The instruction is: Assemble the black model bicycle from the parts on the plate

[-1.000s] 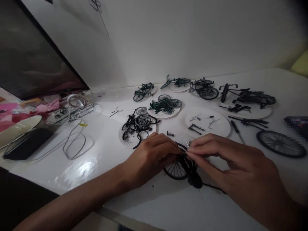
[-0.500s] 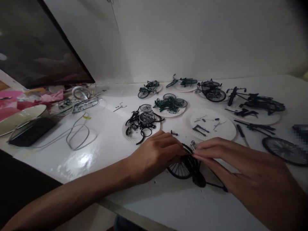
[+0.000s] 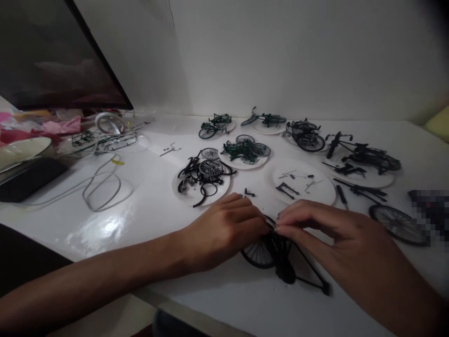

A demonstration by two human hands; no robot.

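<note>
A black model bicycle lies on its side on the white table, its spoked wheel below my hands and its frame stretching right. My left hand is closed round the wheel's upper rim. My right hand pinches with thumb and fingertips at the same spot on top of the wheel, touching the left fingertips. What the right fingers pinch is too small to make out.
Several white paper plates hold model bicycle parts: black wheels, green frames, small metal bits. More black bicycles and a loose wheel lie right. A wire loop, dark monitor and clutter sit left.
The thin silver piece seen above my right fingertips earlier is no longer visible. The hands stay together on the wheel; the view has shifted slightly, showing more of the bicycle's frame.
</note>
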